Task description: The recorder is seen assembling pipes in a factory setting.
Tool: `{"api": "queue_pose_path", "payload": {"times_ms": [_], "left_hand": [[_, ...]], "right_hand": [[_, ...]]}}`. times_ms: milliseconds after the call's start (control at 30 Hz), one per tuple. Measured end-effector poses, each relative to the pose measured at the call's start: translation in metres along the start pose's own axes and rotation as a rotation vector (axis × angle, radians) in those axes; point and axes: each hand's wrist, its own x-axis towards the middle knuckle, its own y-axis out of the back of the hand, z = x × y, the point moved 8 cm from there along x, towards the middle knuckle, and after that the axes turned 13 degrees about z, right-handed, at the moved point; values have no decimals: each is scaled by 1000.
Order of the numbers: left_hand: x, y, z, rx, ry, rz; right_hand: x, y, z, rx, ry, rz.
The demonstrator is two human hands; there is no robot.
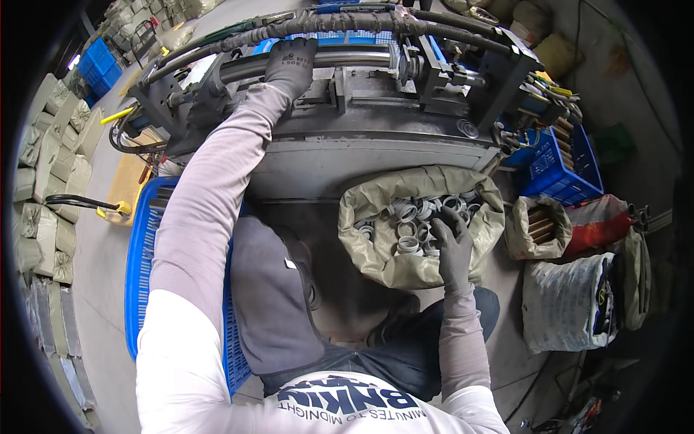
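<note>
At the far left, stacked sacks (50,181) line the floor, out of the working path, and a blue crate (144,260) sits just beside the person's left leg, low and open-topped so it can be reached without standing.

The left hand (289,64), gloved in grey, is stretched up and forward and wrapped over a dark pipe (340,58) that lies level in the machine (376,137). The fingers curl around the pipe, so the hand is closed on it, seemingly to steady it in its cradle. Braided hoses (347,23) arch over the pipe, kept above the hand's reach.

To the right, an open sack (383,264) stands on the floor against the machine's base, its mouth rolled down so the grey fittings (408,224) inside lie exposed. The right hand (454,242), also gloved, dips into it among the fittings; its fingers bend over them, though I cannot tell whether it has one gripped.

Further right sit a smaller bag of short tubes (538,228), a blue basket (560,163) of more tubes, and a white sack (567,304), all within arm's reach.
</note>
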Motion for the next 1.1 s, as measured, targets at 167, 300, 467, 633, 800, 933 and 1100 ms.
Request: {"api": "queue_pose_path", "payload": {"times_ms": [167,300,467,633,800,933,1100], "left_hand": [[-4,-30,10,55,-22,-225],[-31,3,27,26,-105,104],[-196,71,110,-388,-264,163],[-304,51,135,-637,-82,-454],[-333,22,122,-655,24,-597],[-338,16,133,-677,-21,-716],[-346,20,134,-763,-23,-675]], "right_hand": [[-1,-2,8,7,-31,-9],[4,-3,15,-17,-30,-28],[-1,-11,15,-65,51,-77],[-4,-15,47,30,-104,-168],[-1,-26,76,-13,-175,-223],[-4,-26,80,-60,-151,-249],[-14,-34,79,-129,-177,-282]]}}
